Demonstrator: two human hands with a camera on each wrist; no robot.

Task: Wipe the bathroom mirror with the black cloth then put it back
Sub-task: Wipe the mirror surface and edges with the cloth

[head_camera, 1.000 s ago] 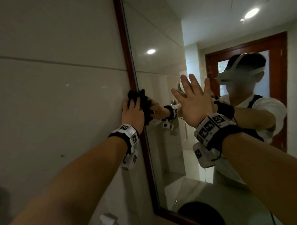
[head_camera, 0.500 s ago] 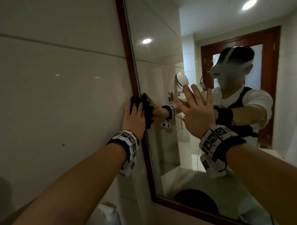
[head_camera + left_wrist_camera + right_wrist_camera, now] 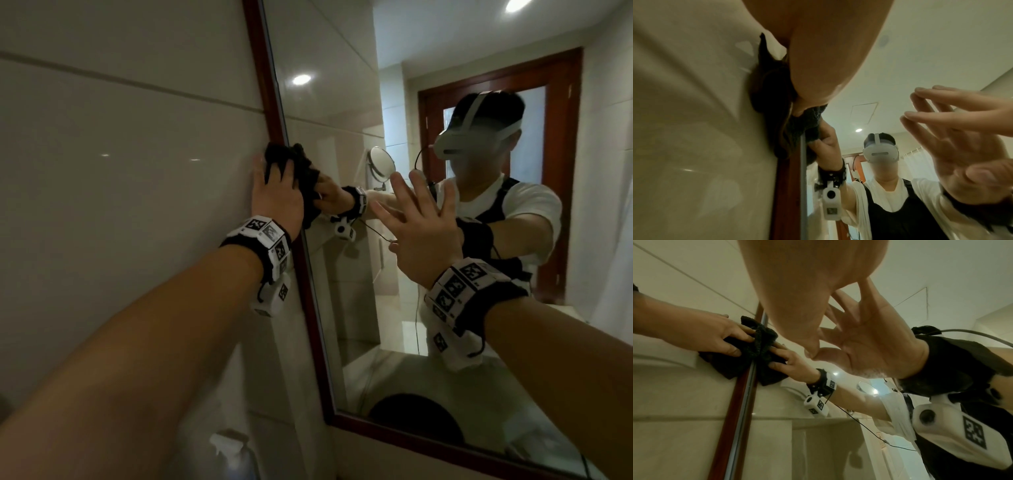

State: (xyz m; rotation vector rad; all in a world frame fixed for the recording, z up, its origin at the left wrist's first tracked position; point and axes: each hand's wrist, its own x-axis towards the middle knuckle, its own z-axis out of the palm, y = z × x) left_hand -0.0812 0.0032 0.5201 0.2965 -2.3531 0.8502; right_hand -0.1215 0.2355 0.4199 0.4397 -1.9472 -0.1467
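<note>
Head: the left hand [image 3: 278,205], fingers curling over the black cloth [image 3: 278,154], is pressing it against the mirror [image 3: 342,102] at its left edge; the right hand [image 3: 424,236] is spreading open. Left wrist: the black cloth [image 3: 770,87] is probably overlapping the wall [image 3: 694,113]. Right wrist: the right hand [image 3: 807,288] is touching the glass with its thumb.

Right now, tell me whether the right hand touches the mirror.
Touching. The right wrist view shows the right hand's thumb tip meeting its own reflection on the mirror, no gap between them.
</note>
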